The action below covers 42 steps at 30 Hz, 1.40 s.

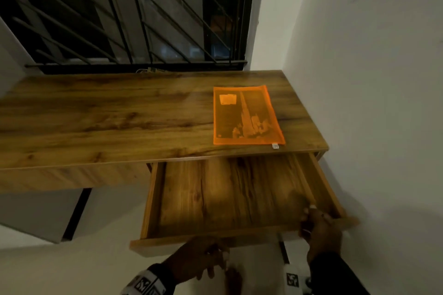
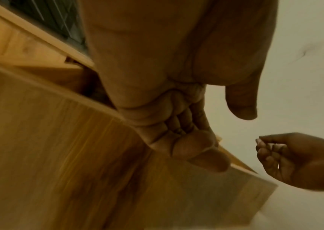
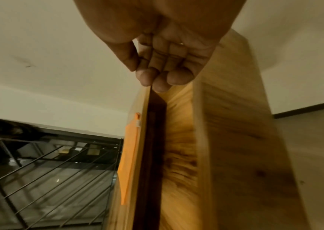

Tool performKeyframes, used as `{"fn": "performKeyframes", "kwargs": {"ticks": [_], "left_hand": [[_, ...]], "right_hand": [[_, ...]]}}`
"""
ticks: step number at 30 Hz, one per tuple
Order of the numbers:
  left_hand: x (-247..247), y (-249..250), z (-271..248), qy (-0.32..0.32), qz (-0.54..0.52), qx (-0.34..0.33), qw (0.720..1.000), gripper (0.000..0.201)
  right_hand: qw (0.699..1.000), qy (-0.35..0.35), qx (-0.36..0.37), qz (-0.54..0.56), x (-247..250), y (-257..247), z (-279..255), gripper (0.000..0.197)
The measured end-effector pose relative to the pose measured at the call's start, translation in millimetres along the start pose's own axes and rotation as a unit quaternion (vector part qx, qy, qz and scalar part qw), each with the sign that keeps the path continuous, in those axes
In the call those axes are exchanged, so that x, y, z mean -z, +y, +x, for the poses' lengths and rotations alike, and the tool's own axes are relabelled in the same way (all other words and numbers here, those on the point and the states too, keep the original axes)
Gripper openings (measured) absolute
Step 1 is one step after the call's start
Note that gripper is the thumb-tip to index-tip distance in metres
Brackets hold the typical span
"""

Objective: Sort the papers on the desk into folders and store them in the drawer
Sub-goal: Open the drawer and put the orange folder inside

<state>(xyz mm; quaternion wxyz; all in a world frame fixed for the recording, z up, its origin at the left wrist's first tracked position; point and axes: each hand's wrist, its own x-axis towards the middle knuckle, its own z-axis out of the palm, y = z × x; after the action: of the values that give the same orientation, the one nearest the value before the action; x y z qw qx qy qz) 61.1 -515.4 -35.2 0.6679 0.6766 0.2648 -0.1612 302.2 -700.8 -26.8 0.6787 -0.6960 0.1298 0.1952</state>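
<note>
Left hand [image 1: 199,258] sits at the 6 o'clock edge of the head view, palm down, fingers [image 2: 198,149] loosely curled, holding nothing. Right hand [image 1: 320,225] lies at 5 o'clock, fingers [image 3: 167,77] bent, thumb alongside; any contact with a surface is unclear.

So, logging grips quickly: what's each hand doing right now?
Left hand: loosely curled, holding nothing.
Right hand: at the drawer front; grip unclear.

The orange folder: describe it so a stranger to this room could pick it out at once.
Find the wooden desk under the barred window, then go to its right end, just above the open drawer. The orange folder lies flat there, a translucent zip sleeve with a printed sheet showing through. It is the only bright, non-wood thing on the desk.
</note>
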Motion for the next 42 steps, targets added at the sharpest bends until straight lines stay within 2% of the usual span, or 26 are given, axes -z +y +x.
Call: {"fn": "performKeyframes", "kwargs": {"ticks": [3, 5, 8, 11, 12, 14, 18, 22, 23, 25, 29, 32, 35, 37, 39, 40, 42], "left_hand": [[31.9, 34.7, 4.7, 0.077, 0.075, -0.083, 0.991, 0.017], [56.3, 53.3, 15.5, 0.115, 0.146, -0.111, 0.976, 0.014], [96.6, 83.1, 36.8, 0.189, 0.306, -0.112, 0.926, 0.02], [135.9, 114.9, 62.9, 0.233, 0.384, -0.127, 0.884, 0.026], [146.6, 122.3, 72.6, 0.236, 0.402, -0.124, 0.876, 0.028], [163.7, 132.2, 96.1, 0.234, 0.406, -0.106, 0.877, 0.036], [175.8, 144.8, 138.9, 0.22, 0.396, -0.089, 0.887, 0.05], [165.9, 144.2, 163.4, 0.21, 0.484, -0.019, 0.85, 0.064], [165.1, 140.5, 167.7, 0.202, 0.494, -0.01, 0.846, 0.065], [168.7, 130.9, 175.9, 0.189, 0.495, -0.02, 0.848, 0.067], [176.0, 114.6, 185.1, 0.196, 0.432, -0.082, 0.877, 0.097], [175.7, 106.4, 189.2, 0.185, 0.447, -0.079, 0.872, 0.119], [170.8, 106.1, 185.9, 0.2, 0.422, -0.071, 0.881, 0.109], [162.4, 109.8, 179.0, 0.214, 0.396, -0.075, 0.89, 0.098], [154.1, 110.6, 176.9, 0.221, 0.393, -0.081, 0.889, 0.096], [149.1, 114.1, 175.4, 0.222, 0.392, -0.088, 0.888, 0.095], [139.4, 115.5, 176.9, 0.228, 0.378, -0.115, 0.89, 0.089]], "right_hand": [[0.997, -0.036, 0.05, -0.039, -18.5, -31.3, 19.3, 0.026], [0.991, -0.049, 0.079, -0.098, -35.4, -51.5, 40.6, 0.031], [0.976, -0.056, 0.109, -0.18, -65.5, -75.5, 83.6, 0.032], [0.959, -0.063, 0.127, -0.244, -98.3, -91.7, 135.9, 0.042], [0.952, -0.065, 0.136, -0.267, -108.3, -100.7, 141.5, 0.038], [0.931, -0.079, 0.152, -0.323, -124.6, -114.3, 158.3, 0.035], [0.89, -0.127, 0.123, -0.42, -151.5, -122.7, 185.8, 0.053], [0.843, -0.123, 0.128, -0.508, -165.6, -114.6, 195.5, 0.063], [0.841, -0.128, 0.125, -0.51, -167.8, -112.8, 197.5, 0.06], [0.847, -0.14, 0.104, -0.502, -173.4, -113.8, 198.7, 0.05], [0.855, -0.145, 0.104, -0.487, -181.0, -111.4, 203.4, 0.038], [0.891, -0.144, 0.101, -0.419, -181.3, -108.4, 205.6, 0.031], [0.945, -0.138, 0.073, -0.288, -178.3, -101.4, 203.0, 0.022], [0.981, -0.175, -0.024, -0.077, -177.1, -91.5, 197.0, 0.027], [0.963, -0.204, -0.124, 0.124, -177.1, -83.8, 184.4, 0.031], [0.956, -0.207, -0.136, 0.154, -178.4, -81.0, 176.7, 0.033], [0.96, -0.216, -0.122, 0.129, -182.3, -74.3, 160.5, 0.032]]}}
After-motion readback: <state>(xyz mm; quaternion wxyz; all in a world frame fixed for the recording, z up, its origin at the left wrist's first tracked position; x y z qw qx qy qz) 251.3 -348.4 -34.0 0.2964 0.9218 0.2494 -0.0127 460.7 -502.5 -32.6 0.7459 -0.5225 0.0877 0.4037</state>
